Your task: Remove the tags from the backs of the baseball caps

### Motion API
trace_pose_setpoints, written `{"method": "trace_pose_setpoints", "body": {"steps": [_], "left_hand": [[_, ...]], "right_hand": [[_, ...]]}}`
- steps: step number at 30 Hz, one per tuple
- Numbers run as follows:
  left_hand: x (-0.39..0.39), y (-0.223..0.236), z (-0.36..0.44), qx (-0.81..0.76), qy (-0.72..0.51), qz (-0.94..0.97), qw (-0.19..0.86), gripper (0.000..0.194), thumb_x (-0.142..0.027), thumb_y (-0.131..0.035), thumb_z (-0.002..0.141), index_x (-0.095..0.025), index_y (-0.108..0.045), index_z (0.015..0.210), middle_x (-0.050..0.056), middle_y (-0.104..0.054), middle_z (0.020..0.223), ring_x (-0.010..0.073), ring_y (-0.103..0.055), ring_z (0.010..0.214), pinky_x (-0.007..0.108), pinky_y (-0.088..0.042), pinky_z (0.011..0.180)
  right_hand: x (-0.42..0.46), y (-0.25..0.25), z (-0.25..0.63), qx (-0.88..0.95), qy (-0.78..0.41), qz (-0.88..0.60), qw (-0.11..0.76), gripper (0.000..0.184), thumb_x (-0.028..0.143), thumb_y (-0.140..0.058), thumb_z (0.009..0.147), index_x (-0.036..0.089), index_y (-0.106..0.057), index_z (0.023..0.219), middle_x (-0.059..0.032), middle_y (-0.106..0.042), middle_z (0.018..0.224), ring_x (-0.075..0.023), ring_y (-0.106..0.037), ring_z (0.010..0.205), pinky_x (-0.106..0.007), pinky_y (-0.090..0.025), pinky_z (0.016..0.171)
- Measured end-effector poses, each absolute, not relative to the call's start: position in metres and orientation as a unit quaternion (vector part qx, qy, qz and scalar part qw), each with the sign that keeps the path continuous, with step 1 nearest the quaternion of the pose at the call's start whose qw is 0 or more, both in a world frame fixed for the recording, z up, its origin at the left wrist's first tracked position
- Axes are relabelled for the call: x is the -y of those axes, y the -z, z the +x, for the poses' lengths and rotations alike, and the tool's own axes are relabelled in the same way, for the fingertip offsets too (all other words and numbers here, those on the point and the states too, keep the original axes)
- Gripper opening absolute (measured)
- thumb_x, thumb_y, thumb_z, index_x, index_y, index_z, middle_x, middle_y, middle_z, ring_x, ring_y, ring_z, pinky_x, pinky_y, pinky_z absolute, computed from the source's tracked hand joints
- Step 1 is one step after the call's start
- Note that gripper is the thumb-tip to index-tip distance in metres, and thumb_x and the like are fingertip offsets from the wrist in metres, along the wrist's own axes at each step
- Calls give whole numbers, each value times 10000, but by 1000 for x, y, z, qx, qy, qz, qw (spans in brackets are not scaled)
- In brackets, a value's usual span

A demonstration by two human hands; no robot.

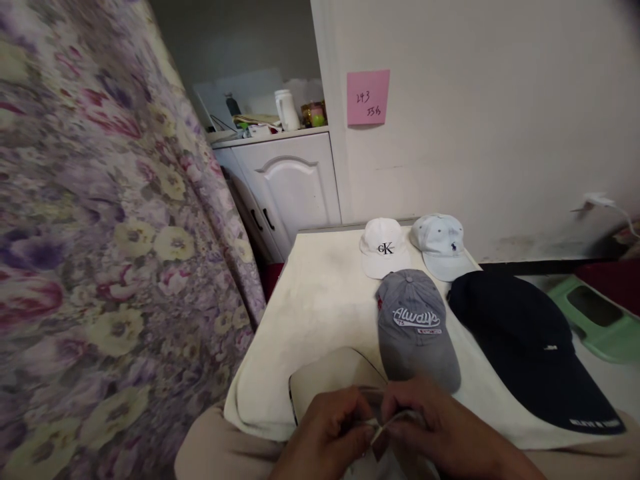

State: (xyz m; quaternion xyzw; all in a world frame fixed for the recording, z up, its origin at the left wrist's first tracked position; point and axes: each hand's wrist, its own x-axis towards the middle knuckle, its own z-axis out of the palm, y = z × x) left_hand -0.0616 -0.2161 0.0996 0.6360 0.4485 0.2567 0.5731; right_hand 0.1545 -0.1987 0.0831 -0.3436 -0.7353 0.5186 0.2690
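A beige cap (330, 377) lies at the near edge of the table, partly hidden by my hands. My left hand (333, 427) pinches one side of a light strap on this cap between thumb and fingers. My right hand (433, 423), also closed, grips the strap from the other side, and the fingertips of both hands nearly meet. Just beyond them sits a grey cap (417, 343) with "Always" lettering. A white cap (386, 250) with a CK logo and a pale blue cap (440, 243) stand at the far edge. To the right is a large navy cap (525, 340).
The caps rest on a table with a cream cover (320, 287). A floral curtain (125, 267) hangs close on the left. Behind are a white cabinet (295, 187) and a wall with a pink note (368, 98). A green stool (600, 320) stands at the right.
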Motion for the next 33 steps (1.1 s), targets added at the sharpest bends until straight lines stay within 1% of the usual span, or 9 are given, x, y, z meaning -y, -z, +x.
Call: {"method": "trace_pose_setpoints", "body": {"steps": [2, 5, 9, 11, 17, 21, 23, 28, 33], "left_hand": [[216, -99, -62, -449, -259, 635, 572, 224, -337, -662, 874, -172, -652, 723, 18, -660, 742, 174, -561, 729, 271, -379, 669], [216, -97, -64, -463, -253, 639, 560, 213, -319, -658, 867, -166, -646, 719, 6, -627, 708, 162, -530, 698, 268, -359, 643], [216, -97, -63, -468, -248, 636, 561, 201, -311, -645, 866, -167, -629, 727, 5, -616, 714, 166, -530, 707, 270, -354, 642], [216, -97, -62, -463, -247, 640, 562, 205, -312, -643, 864, -168, -622, 719, 16, -633, 729, 175, -546, 720, 278, -367, 659], [218, -98, -63, -462, -255, 633, 566, 217, -318, -641, 875, -167, -628, 720, 11, -632, 727, 165, -534, 714, 271, -359, 642], [217, -96, -64, -466, -249, 631, 569, 220, -335, -631, 890, -165, -642, 750, 2, -605, 723, 158, -510, 709, 265, -338, 624], [217, -95, -63, -468, -250, 635, 562, 222, -336, -636, 880, -168, -630, 735, 3, -597, 712, 158, -505, 701, 264, -339, 627], [216, -93, -62, -462, -258, 641, 556, 212, -319, -644, 843, -178, -594, 693, 14, -617, 722, 168, -524, 704, 269, -378, 666], [217, -94, -64, -483, -244, 636, 550, 176, -291, -617, 849, -172, -608, 718, 1, -598, 692, 161, -516, 671, 265, -360, 625]], "right_hand": [[199, -83, 154, 735, -513, -355, 266, 98, 141, -626, 855, 206, -690, 821, 21, -716, 793, -172, -633, 784, -264, -438, 695], [199, -86, 156, 720, -540, -352, 257, 99, 136, -627, 858, 205, -696, 841, 14, -744, 848, -176, -652, 815, -264, -451, 727], [197, -87, 158, 727, -525, -360, 257, 115, 98, -615, 827, 196, -672, 805, 27, -700, 772, -161, -622, 749, -249, -424, 665], [197, -87, 155, 735, -519, -354, 256, 124, 94, -603, 828, 194, -669, 797, 25, -689, 760, -160, -618, 735, -254, -421, 662], [199, -89, 154, 734, -526, -345, 256, 90, 147, -613, 859, 205, -664, 814, 15, -724, 803, -172, -641, 770, -275, -444, 698], [199, -87, 161, 743, -490, -386, 244, 26, 202, -650, 846, 215, -655, 825, 12, -692, 804, -193, -617, 807, -292, -438, 713], [200, -85, 160, 746, -480, -394, 239, 39, 218, -643, 857, 215, -651, 819, 7, -685, 807, -195, -611, 812, -295, -436, 715], [200, -84, 152, 734, -529, -337, 261, 80, 145, -607, 847, 202, -649, 811, 12, -711, 812, -172, -628, 777, -265, -444, 689], [199, -85, 154, 732, -516, -371, 246, 52, 176, -643, 850, 208, -666, 816, 17, -700, 792, -187, -635, 801, -276, -438, 708]]}}
